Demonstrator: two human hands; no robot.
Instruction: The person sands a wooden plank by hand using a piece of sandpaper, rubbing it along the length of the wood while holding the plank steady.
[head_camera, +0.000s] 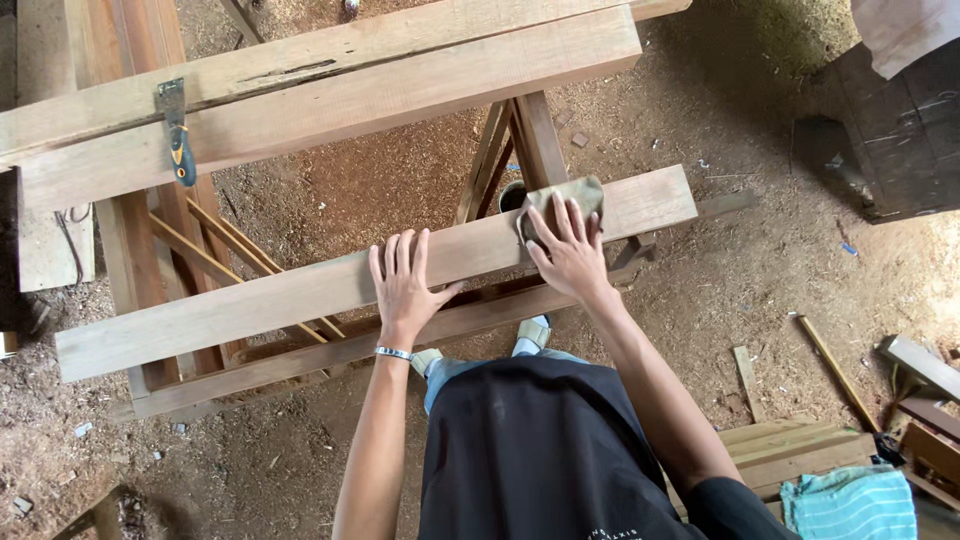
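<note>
Nearest, left hand (403, 285) flat, fingers spread, gripping nothing, on plank (300, 295) lying lengthwise left to right across sawhorse (520, 140); right hand (570, 250), nearer the plank's right end, fingers splayed, pressing worn sandpaper (560, 197) onto its top face.

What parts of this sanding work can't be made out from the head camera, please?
- Underside of the sanding pad: covered by the right hand.
- Plank surface under the left hand: hidden by the palm.
- Scraper blade edge: too small.
- Striped cloth: cut off by the bottom edge.
</note>
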